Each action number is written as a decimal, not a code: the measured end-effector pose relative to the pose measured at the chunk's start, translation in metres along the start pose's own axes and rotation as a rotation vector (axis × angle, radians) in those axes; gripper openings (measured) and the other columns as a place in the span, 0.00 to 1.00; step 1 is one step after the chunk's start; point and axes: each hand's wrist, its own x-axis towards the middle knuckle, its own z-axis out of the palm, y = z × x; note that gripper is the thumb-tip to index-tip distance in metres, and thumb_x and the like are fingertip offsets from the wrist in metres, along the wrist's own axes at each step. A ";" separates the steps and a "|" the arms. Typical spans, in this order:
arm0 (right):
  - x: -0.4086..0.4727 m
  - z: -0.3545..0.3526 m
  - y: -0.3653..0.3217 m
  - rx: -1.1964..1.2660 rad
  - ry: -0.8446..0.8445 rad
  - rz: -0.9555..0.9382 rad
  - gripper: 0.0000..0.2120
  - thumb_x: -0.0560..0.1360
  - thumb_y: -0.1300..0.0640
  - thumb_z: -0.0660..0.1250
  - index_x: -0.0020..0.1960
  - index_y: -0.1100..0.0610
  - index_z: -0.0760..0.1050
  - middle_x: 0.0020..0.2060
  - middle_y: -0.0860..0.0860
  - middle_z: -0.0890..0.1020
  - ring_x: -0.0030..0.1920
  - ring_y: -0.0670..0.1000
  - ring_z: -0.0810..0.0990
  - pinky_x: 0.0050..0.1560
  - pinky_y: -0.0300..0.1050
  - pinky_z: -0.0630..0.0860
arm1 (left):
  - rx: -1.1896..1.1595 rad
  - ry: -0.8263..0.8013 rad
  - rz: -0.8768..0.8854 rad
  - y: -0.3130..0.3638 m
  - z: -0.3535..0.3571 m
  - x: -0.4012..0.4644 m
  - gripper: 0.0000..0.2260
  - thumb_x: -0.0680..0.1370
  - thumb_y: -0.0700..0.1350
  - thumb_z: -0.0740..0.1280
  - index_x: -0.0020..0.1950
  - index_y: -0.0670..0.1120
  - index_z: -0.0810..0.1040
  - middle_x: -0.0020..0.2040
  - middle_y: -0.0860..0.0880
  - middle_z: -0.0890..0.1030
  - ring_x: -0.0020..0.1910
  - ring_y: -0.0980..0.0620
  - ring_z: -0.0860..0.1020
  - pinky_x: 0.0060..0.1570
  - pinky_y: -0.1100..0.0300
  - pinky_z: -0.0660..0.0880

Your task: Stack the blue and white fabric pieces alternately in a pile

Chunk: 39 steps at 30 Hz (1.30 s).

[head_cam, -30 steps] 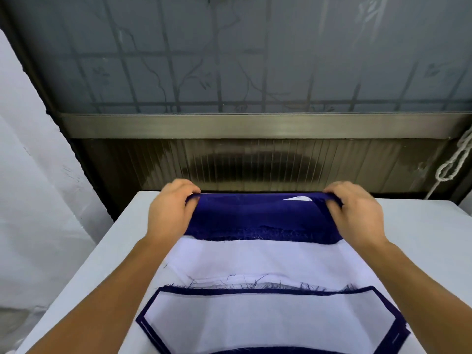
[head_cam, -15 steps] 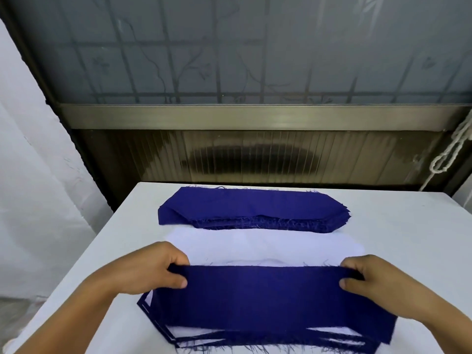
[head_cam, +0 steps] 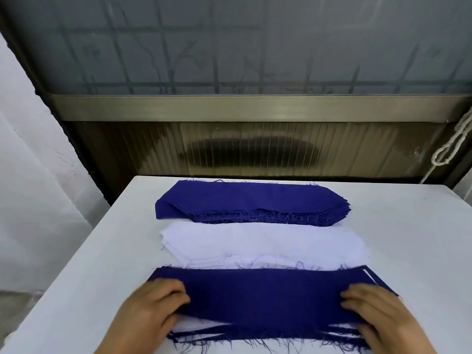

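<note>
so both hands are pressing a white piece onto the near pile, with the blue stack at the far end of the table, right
Not quite: the piece under the left hand and right hand is blue, not white, as the head view shows. It does lie on the near pile, and the blue stack is at the table's far end.

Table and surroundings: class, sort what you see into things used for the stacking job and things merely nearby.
Used for the job: blue stack; white stack; mixed pile; top blue piece; left hand; right hand; table.

Merely nearby: rope; window; metal sill.
</note>
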 end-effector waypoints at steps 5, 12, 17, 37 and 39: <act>-0.008 0.005 -0.001 0.034 -0.010 0.081 0.27 0.83 0.46 0.51 0.42 0.56 0.85 0.48 0.46 0.83 0.54 0.43 0.76 0.61 0.34 0.67 | -0.032 0.067 -0.033 0.008 0.018 -0.012 0.28 0.84 0.53 0.49 0.40 0.47 0.86 0.47 0.53 0.84 0.49 0.60 0.75 0.47 0.65 0.72; -0.012 0.003 0.004 -0.001 0.029 0.066 0.25 0.82 0.49 0.52 0.45 0.56 0.85 0.51 0.46 0.83 0.61 0.41 0.72 0.62 0.35 0.67 | -0.072 0.032 -0.052 0.012 0.017 -0.014 0.28 0.84 0.54 0.48 0.41 0.49 0.87 0.50 0.54 0.84 0.51 0.61 0.77 0.48 0.67 0.74; -0.014 0.006 0.006 -0.031 0.068 0.100 0.27 0.81 0.52 0.49 0.44 0.57 0.86 0.48 0.47 0.84 0.60 0.40 0.71 0.59 0.38 0.68 | -0.108 -0.003 -0.049 0.018 0.011 -0.010 0.29 0.84 0.55 0.47 0.44 0.49 0.87 0.53 0.55 0.83 0.50 0.58 0.82 0.53 0.70 0.74; 0.042 0.018 -0.049 0.061 -0.024 0.139 0.11 0.75 0.47 0.66 0.46 0.51 0.84 0.45 0.44 0.82 0.44 0.42 0.81 0.43 0.35 0.77 | -0.217 -0.131 -0.184 0.043 0.035 0.035 0.10 0.75 0.58 0.65 0.51 0.58 0.82 0.55 0.66 0.77 0.53 0.69 0.74 0.48 0.69 0.76; 0.052 0.029 -0.056 0.085 -0.173 0.146 0.08 0.68 0.53 0.76 0.46 0.49 0.83 0.44 0.41 0.81 0.40 0.40 0.80 0.37 0.32 0.77 | -0.181 -0.147 -0.180 0.049 0.048 0.044 0.10 0.75 0.57 0.65 0.53 0.57 0.80 0.53 0.65 0.76 0.51 0.67 0.73 0.47 0.68 0.76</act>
